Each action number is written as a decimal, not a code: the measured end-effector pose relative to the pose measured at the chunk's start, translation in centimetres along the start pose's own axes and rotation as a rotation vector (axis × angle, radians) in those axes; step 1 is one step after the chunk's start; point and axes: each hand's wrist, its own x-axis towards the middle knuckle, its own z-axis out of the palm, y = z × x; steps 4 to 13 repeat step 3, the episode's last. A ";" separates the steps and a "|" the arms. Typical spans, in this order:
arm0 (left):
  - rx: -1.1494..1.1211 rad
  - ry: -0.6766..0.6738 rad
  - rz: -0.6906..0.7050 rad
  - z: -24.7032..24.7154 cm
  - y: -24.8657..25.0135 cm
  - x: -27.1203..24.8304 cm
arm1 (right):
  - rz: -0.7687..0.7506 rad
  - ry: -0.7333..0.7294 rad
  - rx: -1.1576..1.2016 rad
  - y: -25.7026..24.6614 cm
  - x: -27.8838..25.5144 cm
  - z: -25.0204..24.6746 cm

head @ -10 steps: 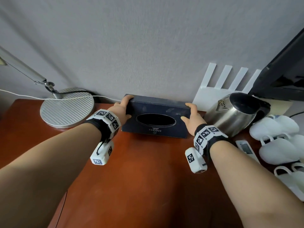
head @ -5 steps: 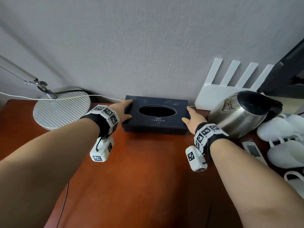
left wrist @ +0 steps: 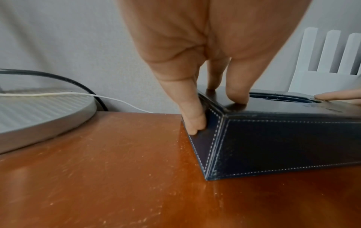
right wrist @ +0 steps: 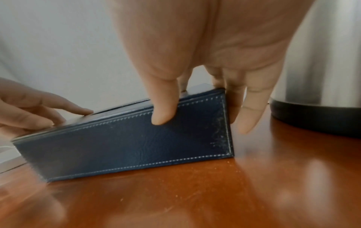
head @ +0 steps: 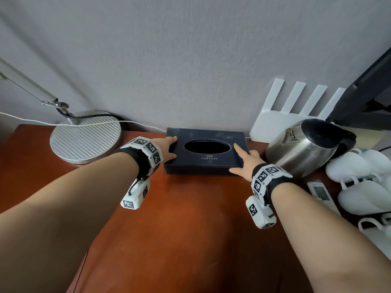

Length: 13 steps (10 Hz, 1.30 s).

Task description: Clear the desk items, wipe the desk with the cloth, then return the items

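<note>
A grey wall (head: 190, 60) rises behind the far edge of the red-brown counter (head: 190, 218). At the far left corner sits a ribbed round lamp base (head: 84, 138), with a white cable (head: 131, 122) lying across it and a black cable (head: 91, 116) curving behind. A white router (head: 275, 127) leans at the far edge. In front of it is a steel kettle (head: 300, 153), then a remote (head: 320, 192) and white cups (head: 364, 193) along the right edge, under a dark screen (head: 368, 98).
</note>
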 end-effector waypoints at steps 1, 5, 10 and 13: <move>0.018 -0.034 -0.005 -0.1 0.2 -0.4 | 0.014 0.037 -0.032 0.0 -0.6 0.1; -0.011 0.109 0.022 -2.0 0.8 -3.1 | -0.046 0.176 -0.090 -1.3 -4.3 -2.6; -0.011 0.109 0.022 -2.0 0.8 -3.1 | -0.046 0.176 -0.090 -1.3 -4.3 -2.6; -0.011 0.109 0.022 -2.0 0.8 -3.1 | -0.046 0.176 -0.090 -1.3 -4.3 -2.6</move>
